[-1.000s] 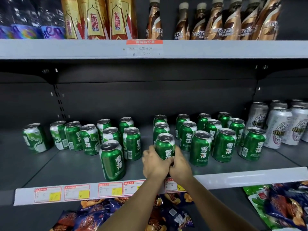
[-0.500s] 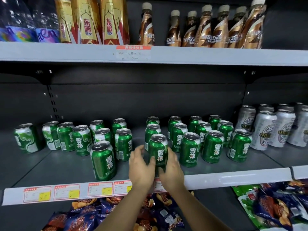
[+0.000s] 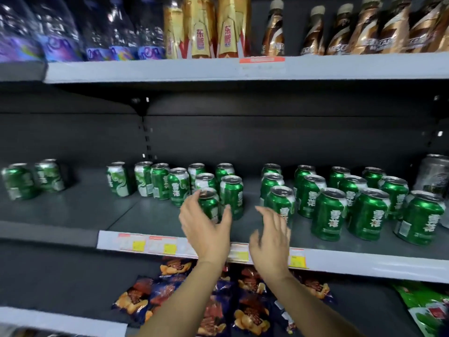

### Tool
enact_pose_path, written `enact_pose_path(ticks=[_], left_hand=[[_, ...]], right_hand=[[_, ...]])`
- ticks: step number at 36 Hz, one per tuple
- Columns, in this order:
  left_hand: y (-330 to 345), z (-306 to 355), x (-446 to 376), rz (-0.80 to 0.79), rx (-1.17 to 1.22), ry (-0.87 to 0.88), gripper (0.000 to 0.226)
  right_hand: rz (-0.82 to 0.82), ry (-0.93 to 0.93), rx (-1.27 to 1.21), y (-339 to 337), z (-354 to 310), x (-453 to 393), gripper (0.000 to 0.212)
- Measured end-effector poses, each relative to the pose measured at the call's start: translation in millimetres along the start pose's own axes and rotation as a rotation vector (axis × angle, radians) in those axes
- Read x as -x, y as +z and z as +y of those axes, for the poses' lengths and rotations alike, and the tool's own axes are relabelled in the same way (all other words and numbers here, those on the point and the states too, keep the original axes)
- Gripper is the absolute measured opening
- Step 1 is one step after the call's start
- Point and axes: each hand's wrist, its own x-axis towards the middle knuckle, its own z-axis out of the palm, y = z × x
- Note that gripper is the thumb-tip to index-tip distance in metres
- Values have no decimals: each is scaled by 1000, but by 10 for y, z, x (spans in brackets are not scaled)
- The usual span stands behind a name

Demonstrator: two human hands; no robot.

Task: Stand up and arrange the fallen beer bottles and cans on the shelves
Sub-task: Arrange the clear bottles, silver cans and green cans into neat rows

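Note:
Several green beer cans stand upright on the dark middle shelf (image 3: 73, 210). My left hand (image 3: 206, 229) is spread with its fingers beside the front can of the left cluster (image 3: 210, 205), the thumb on that can's right side; I cannot tell whether it touches. My right hand (image 3: 272, 237) hangs relaxed and holds nothing, just in front of the front can of the middle row (image 3: 283, 205). Two more green cans (image 3: 31, 180) stand apart at the far left. No can lies on its side in view.
Silver cans (image 3: 433, 172) stand at the right end of the shelf. A white price rail (image 3: 364, 266) runs along the front edge. Bottles (image 3: 274, 30) fill the shelf above. Snack bags (image 3: 170, 290) lie on the shelf below.
Both hands have let go of the front middle can and moved apart. My left hand has gone left to the neighbouring can. The view has swung left.

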Motion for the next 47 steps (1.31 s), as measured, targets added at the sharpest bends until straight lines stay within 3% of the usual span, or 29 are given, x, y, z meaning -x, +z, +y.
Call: enact_pose_path(ticks=[3, 6, 9, 11, 17, 21, 26, 32, 37, 43, 47], left_hand=[[-97, -167, -189, -72, -31, -79, 82], [-89, -342, -338, -267, 30, -217, 98], [-47, -471, -445, -433, 24, -273, 83], [-46, -535, -515, -460, -4, -273, 70], [-238, -778, -792, -351, 18, -262, 71], [-473, -976, -1185, -276, -32, -302, 74], [-708, -1347, -1638, -204, -93, -392, 71], [-898, -1730, -1960, -151, -142, -450, 72], [-976, -1888, -2107, -162, -166, -421, 73], [-1101, -2032, -2248, -176, -187, -393, 67], [-1124, -2125, -2281, -222, -156, -351, 70]], right_hand=[[-114, 103, -62, 126, -152, -141, 54], [-190, 240, -122, 269, -253, -289, 61], [-221, 339, -151, 431, -293, -441, 76], [-240, 383, -140, 529, -289, -556, 88], [-232, 514, -146, 768, -185, -882, 110], [-250, 525, -46, 869, -186, -942, 97], [-78, 547, 35, 897, -401, -796, 84], [84, 406, -12, 1008, -1038, -672, 77], [-79, 258, -70, 1372, -1548, -634, 73], [-279, 298, -108, 1854, -1727, -622, 74], [-292, 295, -88, 1981, -1665, -624, 70]])
